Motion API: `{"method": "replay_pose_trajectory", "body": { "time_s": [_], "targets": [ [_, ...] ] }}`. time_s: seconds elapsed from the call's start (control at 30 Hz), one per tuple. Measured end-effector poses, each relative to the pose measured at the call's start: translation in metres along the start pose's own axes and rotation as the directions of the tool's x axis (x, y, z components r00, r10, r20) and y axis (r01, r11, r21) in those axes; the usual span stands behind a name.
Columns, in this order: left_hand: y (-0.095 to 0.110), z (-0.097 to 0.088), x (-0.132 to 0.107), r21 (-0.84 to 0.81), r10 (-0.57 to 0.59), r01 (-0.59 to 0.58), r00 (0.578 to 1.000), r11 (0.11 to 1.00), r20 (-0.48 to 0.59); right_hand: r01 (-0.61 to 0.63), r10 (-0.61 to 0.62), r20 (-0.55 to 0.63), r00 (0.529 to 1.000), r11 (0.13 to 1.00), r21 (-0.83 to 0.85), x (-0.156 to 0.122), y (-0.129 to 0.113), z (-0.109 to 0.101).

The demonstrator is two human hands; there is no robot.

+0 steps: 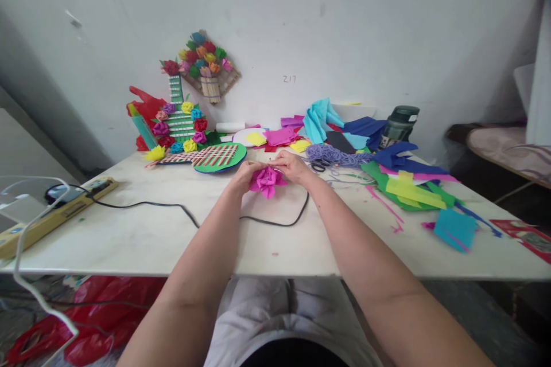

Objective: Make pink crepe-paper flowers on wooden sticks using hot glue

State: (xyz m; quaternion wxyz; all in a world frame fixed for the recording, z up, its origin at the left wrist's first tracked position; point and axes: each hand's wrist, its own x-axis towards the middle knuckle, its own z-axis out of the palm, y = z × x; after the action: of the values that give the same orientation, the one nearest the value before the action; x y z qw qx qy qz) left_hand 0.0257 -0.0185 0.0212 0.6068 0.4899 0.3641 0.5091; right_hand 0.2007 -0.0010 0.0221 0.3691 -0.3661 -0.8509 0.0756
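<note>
A magenta paper flower [267, 181] is held just above the table in front of me, its petals spread and facing me. My left hand [249, 174] grips its left side with closed fingers. From the right, my right hand [293, 167] pinches at the top of the flower, thumb and fingers together. What lies between the right fingertips is too small to make out. Behind my left hand lies a green oval board [235, 156] with a lattice of pinkish sticks [215, 155]. Dark-handled scissors [318, 166] rest beside my right hand.
Purple yarn [338, 155], coloured paper sheets [413, 190] and a dark bottle [400, 125] stand or lie at the right. A flower-decorated green stand [179, 120] is at back left. A black cable [146, 203] crosses the table from a power strip [55, 215].
</note>
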Motion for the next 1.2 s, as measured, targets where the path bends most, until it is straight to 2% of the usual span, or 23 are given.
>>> {"method": "replay_pose_trajectory", "body": {
  "time_s": [0.23,0.43,0.73,1.2],
  "targets": [
    [0.002,0.0,-0.001,0.035,0.047,-0.048,0.998,0.998,0.034,-0.022,0.023,-0.014,1.0,0.998,0.059,-0.001,-0.009,-0.004],
    [0.001,-0.002,0.001,0.078,0.089,-0.099,0.989,0.992,0.116,-0.079,0.08,-0.01,0.997,0.996,0.051,-0.002,-0.013,-0.005],
    [0.001,-0.002,0.0,0.101,0.078,-0.089,0.991,0.991,0.111,-0.062,0.063,-0.04,0.997,0.998,0.034,-0.002,-0.011,-0.002],
    [-0.004,-0.002,0.002,0.108,0.063,-0.075,0.992,0.991,0.111,-0.102,0.132,-0.098,0.986,0.958,0.267,0.001,-0.012,-0.005]
  ]
}}
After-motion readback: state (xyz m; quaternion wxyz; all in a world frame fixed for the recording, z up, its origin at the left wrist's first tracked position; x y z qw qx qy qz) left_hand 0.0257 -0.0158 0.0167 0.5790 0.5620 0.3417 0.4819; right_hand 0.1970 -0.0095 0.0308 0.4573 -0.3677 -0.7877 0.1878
